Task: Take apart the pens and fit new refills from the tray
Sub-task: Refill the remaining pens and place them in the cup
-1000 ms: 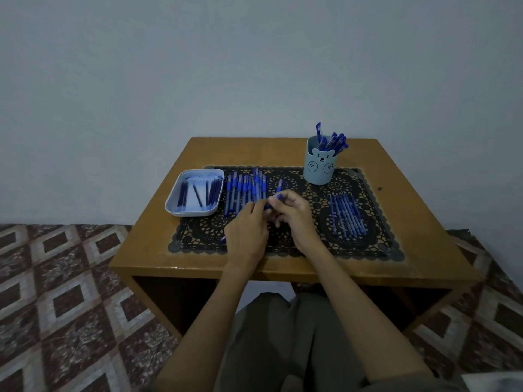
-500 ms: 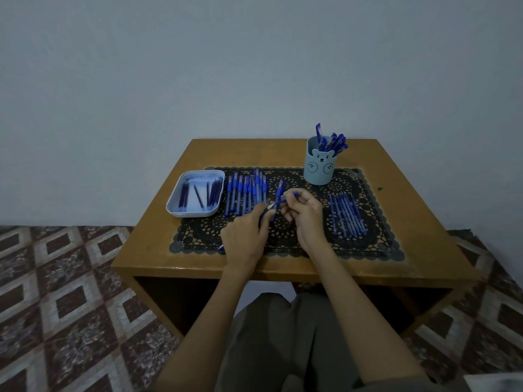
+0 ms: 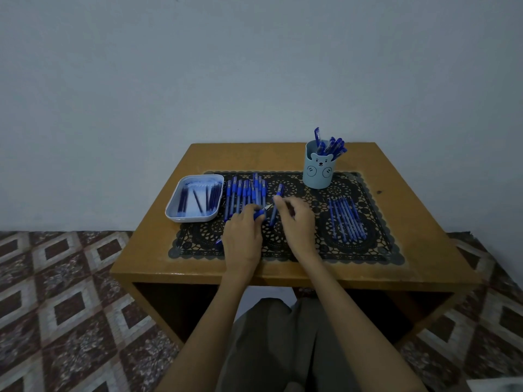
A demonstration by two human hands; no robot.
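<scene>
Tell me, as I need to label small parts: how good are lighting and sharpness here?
Head view: dim, bluish, even light, no glare, shadows soft. Head view: the right hand looks slightly smeared at the fingertips; the left hand and its pen are sharper. Head view: refills in the tray read only as dark lines.

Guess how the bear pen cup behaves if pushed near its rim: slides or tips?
Probably tips rather than slides: the bear cup is taller than wide, and its pens lean right above the rim. The lace mat under it may add grip. Likely light plastic, easy to lift.
</scene>
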